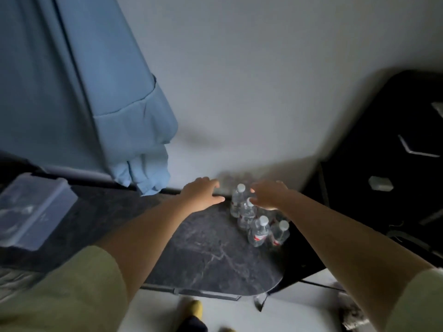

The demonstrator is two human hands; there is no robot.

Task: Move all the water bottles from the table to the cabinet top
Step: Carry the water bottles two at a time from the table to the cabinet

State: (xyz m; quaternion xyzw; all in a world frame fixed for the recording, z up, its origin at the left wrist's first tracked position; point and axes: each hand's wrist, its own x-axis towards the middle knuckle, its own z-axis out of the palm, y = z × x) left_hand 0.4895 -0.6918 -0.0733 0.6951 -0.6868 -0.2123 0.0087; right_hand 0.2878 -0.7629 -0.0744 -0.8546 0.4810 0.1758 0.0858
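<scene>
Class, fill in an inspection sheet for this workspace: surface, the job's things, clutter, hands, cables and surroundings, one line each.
Surface: dark marble-patterned table top, rounded near end.
Job's things: four clear plastic water bottles with white caps visible, upright, clustered at the table's right edge; more may be hidden by the hand.
Clutter: translucent lidded plastic box on the left.
Hands: left hand open, beside the bottles; right hand open over the bottles, no grip yet.
Cables: thin dark cable at right, blurred.
Surroundings: blue fabric hanging left, pale wall, black cabinet right.
</scene>
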